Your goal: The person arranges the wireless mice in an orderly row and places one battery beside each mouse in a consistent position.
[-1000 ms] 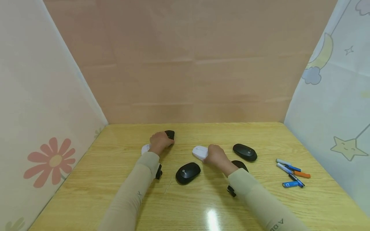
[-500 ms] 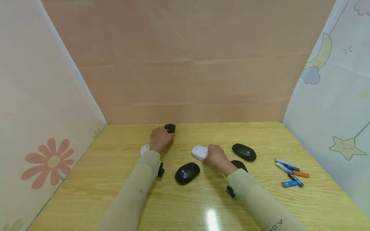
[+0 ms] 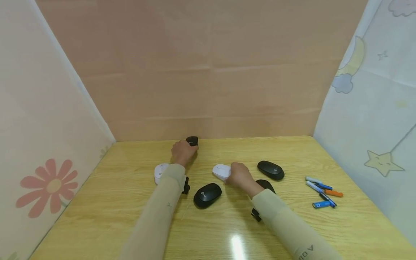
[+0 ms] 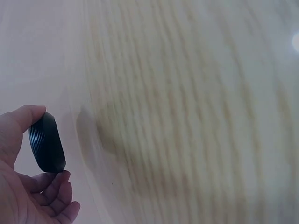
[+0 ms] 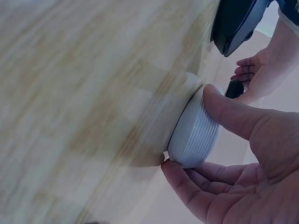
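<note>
My left hand (image 3: 183,151) pinches a black computer mouse (image 3: 192,140) at the back of the table. In the left wrist view, thumb and fingers hold that mouse (image 4: 47,144) by its two ends, above the wooden surface. My right hand (image 3: 241,176) grips a white mouse (image 3: 221,170) near the table's middle. Its ribbed end shows in the right wrist view, where thumb and fingertips clasp the white mouse (image 5: 196,135) from both sides, right at the tabletop.
Another white mouse (image 3: 160,171) lies beside my left sleeve. Black mice rest in front (image 3: 207,195), at the right (image 3: 271,170), and partly hidden under my right wrist (image 3: 265,185). Several pens (image 3: 324,189) and a small blue item (image 3: 321,204) lie far right. A pinkish backdrop (image 3: 208,90) borders the table.
My left hand has moved farther back with the black mouse, uncovering more of the white mouse at left. My right hand keeps its grip on the other white mouse. The head view has shifted slightly.
</note>
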{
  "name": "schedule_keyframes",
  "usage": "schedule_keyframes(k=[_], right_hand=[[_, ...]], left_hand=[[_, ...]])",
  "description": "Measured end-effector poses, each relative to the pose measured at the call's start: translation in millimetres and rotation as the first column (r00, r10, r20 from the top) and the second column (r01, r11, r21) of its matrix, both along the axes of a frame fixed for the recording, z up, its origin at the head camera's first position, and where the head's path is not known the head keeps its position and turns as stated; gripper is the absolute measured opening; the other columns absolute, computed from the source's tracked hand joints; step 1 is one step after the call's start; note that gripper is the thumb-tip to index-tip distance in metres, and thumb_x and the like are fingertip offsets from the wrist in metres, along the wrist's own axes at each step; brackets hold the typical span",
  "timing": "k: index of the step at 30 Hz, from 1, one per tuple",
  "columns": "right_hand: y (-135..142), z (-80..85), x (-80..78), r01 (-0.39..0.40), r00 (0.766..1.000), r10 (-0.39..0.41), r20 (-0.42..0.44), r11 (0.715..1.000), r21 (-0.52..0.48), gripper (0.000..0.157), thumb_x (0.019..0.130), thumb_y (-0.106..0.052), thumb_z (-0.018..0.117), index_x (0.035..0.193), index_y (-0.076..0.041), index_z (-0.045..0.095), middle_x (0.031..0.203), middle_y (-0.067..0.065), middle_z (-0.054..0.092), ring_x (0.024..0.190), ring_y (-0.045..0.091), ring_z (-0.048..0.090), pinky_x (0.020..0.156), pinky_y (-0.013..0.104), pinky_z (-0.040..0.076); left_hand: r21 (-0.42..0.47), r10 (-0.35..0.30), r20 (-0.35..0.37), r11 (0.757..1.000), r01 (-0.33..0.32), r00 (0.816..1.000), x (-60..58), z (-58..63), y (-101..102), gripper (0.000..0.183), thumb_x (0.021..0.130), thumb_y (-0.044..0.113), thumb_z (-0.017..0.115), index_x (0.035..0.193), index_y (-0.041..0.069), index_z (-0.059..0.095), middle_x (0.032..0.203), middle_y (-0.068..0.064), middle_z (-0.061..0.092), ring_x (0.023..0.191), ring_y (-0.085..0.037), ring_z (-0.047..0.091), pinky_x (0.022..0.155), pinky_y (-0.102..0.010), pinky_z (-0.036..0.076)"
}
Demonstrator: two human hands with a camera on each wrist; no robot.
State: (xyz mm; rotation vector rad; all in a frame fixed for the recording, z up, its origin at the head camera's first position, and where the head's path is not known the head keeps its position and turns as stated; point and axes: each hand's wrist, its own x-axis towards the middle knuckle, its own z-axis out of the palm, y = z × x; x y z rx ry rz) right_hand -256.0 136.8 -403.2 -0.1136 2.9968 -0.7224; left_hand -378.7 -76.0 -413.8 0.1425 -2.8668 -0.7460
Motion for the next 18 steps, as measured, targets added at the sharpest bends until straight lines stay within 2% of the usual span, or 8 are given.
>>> schedule_keyframes(k=[7, 12, 18], right_hand=[[-5.2, -1.6, -1.2, -0.017, 1.000, 0.017, -0.017, 1.000, 0.019, 0.050, 0.068, -0.020, 0.091, 0.098, 0.008, 0.062, 0.088, 0.013, 0.063, 0.077, 0.024, 0.058, 0.073, 0.040, 0.050], [-6.9, -2.0, -0.7, -0.015, 1.000, 0.015, -0.018, 1.000, 0.008, 0.050, 0.068, -0.019, 0.091, 0.097, 0.008, 0.061, 0.086, 0.013, 0.062, 0.076, 0.024, 0.057, 0.073, 0.040, 0.049], [-6.4, -2.4, 0.5, -0.017, 1.000, 0.017, -0.018, 1.000, 0.017, 0.050, 0.068, -0.020, 0.091, 0.097, 0.008, 0.061, 0.086, 0.012, 0.062, 0.075, 0.024, 0.056, 0.072, 0.040, 0.049]], left_hand=[[-0.070, 0.045, 0.067, 0.997, -0.041, 0.997, -3.0, 1.3, 1.3, 0.051, 0.085, 0.048, 0.067, 0.099, -0.001, 0.070, 0.106, -0.021, 0.064, 0.103, -0.038, 0.057, 0.087, -0.048, 0.045], [-0.083, 0.051, 0.071, 0.996, -0.045, 0.996, -3.9, -2.3, 1.2, 0.055, 0.084, 0.048, 0.069, 0.106, -0.003, 0.068, 0.109, -0.022, 0.064, 0.104, -0.038, 0.057, 0.089, -0.047, 0.044], [-0.115, 0.047, 0.079, 0.993, -0.038, 0.996, -3.3, -4.2, 1.8, 0.058, 0.085, 0.048, 0.070, 0.109, -0.005, 0.068, 0.107, -0.023, 0.065, 0.102, -0.037, 0.059, 0.084, -0.046, 0.048]])
